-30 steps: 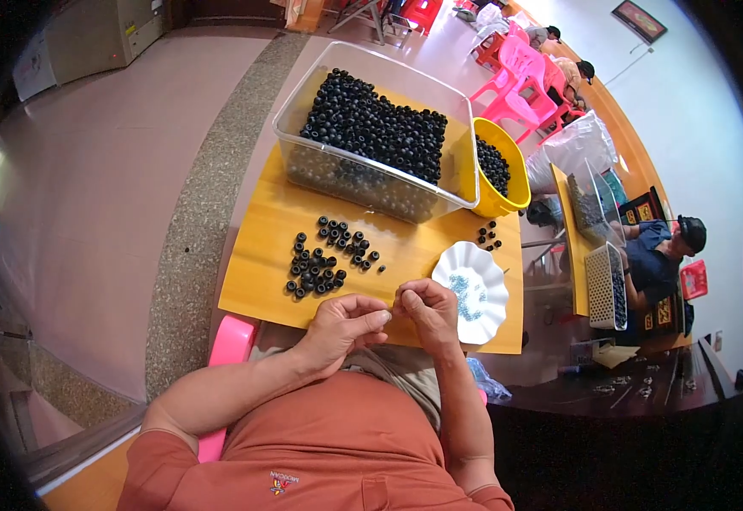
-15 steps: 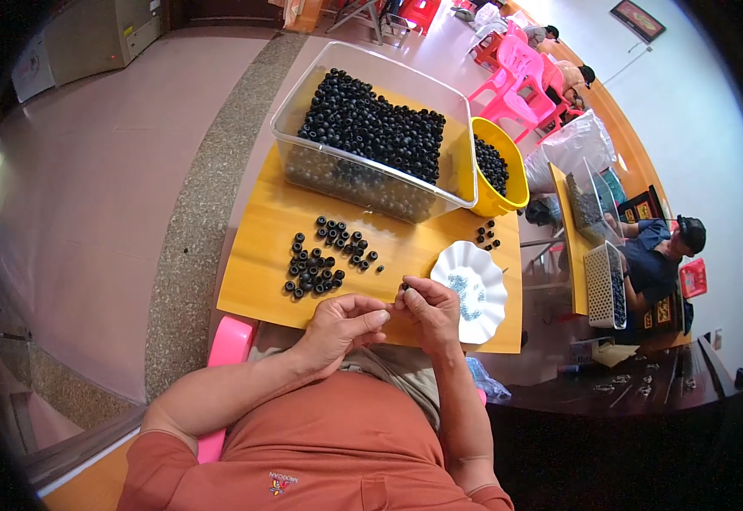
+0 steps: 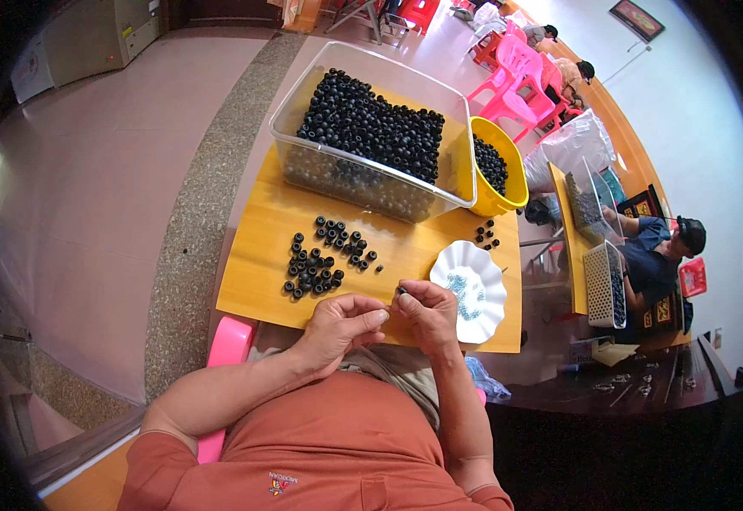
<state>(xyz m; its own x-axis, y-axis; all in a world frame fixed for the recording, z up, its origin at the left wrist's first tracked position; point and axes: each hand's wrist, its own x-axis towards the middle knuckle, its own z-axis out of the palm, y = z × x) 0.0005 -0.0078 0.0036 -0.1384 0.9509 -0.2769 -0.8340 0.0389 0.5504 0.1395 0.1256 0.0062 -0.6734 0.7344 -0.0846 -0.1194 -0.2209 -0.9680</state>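
My hands meet at the front edge of a wooden table (image 3: 252, 285). In my right hand (image 3: 429, 317), a small black bead (image 3: 401, 290) is pinched between thumb and fingers. My left hand (image 3: 343, 328) has thumb and forefinger pressed together, its fingertips touching or almost touching the right hand's; whatever they hold is too small or hidden. Just beyond my left hand lies a loose cluster of black, round, holed beads (image 3: 308, 277). Beside my right hand is a white scalloped plate (image 3: 492, 311) with tiny pale-blue bits (image 3: 465, 294) on it.
A large clear bin (image 3: 371, 162) full of black beads stands at the table's back, a yellow tub (image 3: 516, 183) of them at its right. A few beads (image 3: 486, 234) lie past the plate. At the right, another person (image 3: 657, 260) sits by a white perforated basket (image 3: 600, 289).
My right fingers have shifted very slightly, and the bead between them sits a little further left and shows more. My left hand stays put.
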